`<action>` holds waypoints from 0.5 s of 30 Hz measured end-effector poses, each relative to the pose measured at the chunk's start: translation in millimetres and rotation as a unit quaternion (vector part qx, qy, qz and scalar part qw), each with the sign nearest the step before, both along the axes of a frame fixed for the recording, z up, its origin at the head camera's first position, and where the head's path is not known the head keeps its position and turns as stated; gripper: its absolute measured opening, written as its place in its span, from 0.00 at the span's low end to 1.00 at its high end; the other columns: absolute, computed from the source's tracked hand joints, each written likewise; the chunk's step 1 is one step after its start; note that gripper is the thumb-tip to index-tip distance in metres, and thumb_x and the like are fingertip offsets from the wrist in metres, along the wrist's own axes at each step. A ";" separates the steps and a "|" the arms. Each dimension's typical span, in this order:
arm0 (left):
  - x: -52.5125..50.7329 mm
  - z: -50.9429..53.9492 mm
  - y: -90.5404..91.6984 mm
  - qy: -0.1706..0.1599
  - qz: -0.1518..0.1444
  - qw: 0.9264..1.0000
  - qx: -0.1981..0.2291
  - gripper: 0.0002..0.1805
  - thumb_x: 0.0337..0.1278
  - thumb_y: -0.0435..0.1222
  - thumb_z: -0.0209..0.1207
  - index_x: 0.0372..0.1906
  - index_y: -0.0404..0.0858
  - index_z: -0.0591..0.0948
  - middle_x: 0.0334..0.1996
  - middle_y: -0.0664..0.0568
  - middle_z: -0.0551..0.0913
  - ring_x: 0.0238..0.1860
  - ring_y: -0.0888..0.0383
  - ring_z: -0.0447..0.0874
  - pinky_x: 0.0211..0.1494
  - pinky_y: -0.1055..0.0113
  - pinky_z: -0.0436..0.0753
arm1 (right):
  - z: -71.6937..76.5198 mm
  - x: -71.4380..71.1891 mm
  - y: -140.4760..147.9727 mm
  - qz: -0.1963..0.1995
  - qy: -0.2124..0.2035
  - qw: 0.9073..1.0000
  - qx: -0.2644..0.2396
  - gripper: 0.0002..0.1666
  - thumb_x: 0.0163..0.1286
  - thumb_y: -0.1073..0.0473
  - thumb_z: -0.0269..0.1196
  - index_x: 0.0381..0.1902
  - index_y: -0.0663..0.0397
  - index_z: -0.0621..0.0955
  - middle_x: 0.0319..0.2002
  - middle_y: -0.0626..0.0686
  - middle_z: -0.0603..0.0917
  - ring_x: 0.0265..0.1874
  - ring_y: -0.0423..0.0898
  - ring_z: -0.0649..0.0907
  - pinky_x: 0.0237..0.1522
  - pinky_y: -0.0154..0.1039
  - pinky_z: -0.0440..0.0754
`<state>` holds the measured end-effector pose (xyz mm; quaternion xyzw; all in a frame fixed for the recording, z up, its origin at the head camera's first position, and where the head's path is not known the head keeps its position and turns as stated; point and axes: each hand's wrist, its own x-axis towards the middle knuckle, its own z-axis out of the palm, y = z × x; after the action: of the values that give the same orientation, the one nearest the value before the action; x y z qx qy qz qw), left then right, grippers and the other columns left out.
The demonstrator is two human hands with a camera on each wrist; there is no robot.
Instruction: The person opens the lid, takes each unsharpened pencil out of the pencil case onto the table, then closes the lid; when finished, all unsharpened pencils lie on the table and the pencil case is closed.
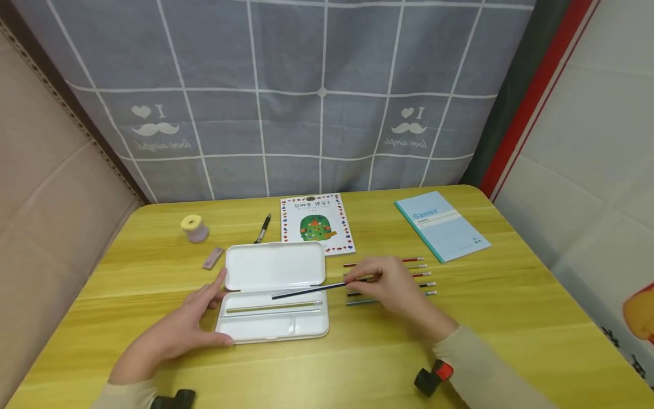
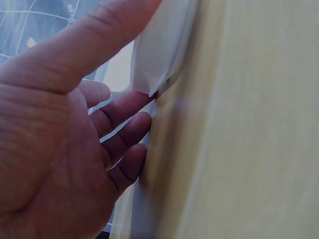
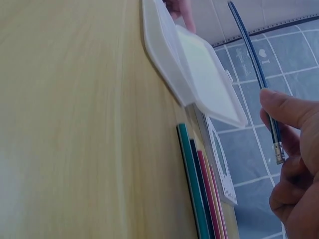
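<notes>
A white pencil case (image 1: pixel 276 332) lies unfolded on the table, with a gold pencil (image 1: pixel 273 307) in its lower tray. My left hand (image 1: pixel 181 326) rests at the case's left side, thumb at the near corner; the left wrist view shows the hand (image 2: pixel 70 129) against the white edge. Between thumb and fingers my right hand (image 1: pixel 390 287) pinches a dark pencil (image 1: pixel 306 291), whose far end is over the tray. In the right wrist view that pencil (image 3: pixel 256 64) points up from the hand (image 3: pixel 299 159), held near its metal eraser end.
Several pencils (image 1: pixel 426 284) lie in a row beneath and beside my right hand. Behind the case are a picture booklet (image 1: pixel 317 224) and a black pen (image 1: pixel 263 228). A pink eraser (image 1: pixel 213 258) and yellow-topped container (image 1: pixel 195 228) stand left; a blue notebook (image 1: pixel 444 227) lies right.
</notes>
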<state>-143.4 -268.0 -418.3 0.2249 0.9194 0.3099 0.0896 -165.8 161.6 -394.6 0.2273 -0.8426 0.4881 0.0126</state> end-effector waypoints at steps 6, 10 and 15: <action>-0.6 -1.0 -1.6 0.006 -0.008 1.000 0.011 0.73 0.45 0.54 0.80 0.86 0.41 0.42 0.64 0.50 0.75 0.58 0.58 0.73 0.62 0.65 0.75 | -0.6 2.5 22.7 -0.006 -0.018 1.000 0.002 0.07 0.63 0.63 0.76 0.39 0.49 0.94 0.40 0.44 0.91 0.44 0.43 0.86 0.42 0.34 0.84; -0.6 -1.6 -2.3 0.014 -0.010 1.000 0.011 0.73 0.45 0.53 0.80 0.86 0.40 0.42 0.63 0.50 0.75 0.57 0.58 0.73 0.61 0.64 0.76 | 1.7 5.9 37.3 -0.033 -0.021 0.999 0.002 0.06 0.63 0.62 0.77 0.38 0.46 0.94 0.41 0.45 0.91 0.43 0.42 0.86 0.38 0.32 0.80; 0.1 -0.6 -0.7 0.020 -0.006 1.000 -0.001 0.73 0.44 0.54 0.80 0.85 0.38 0.44 0.63 0.50 0.76 0.57 0.55 0.74 0.61 0.60 0.76 | -1.6 10.6 55.3 -0.049 -0.015 0.999 0.004 0.06 0.62 0.62 0.77 0.37 0.46 0.94 0.40 0.47 0.91 0.41 0.39 0.85 0.34 0.31 0.80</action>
<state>-143.3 -268.7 -418.9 0.2367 0.9200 0.3037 0.0733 -155.2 217.0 -396.2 0.1783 -0.8548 0.4868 0.0228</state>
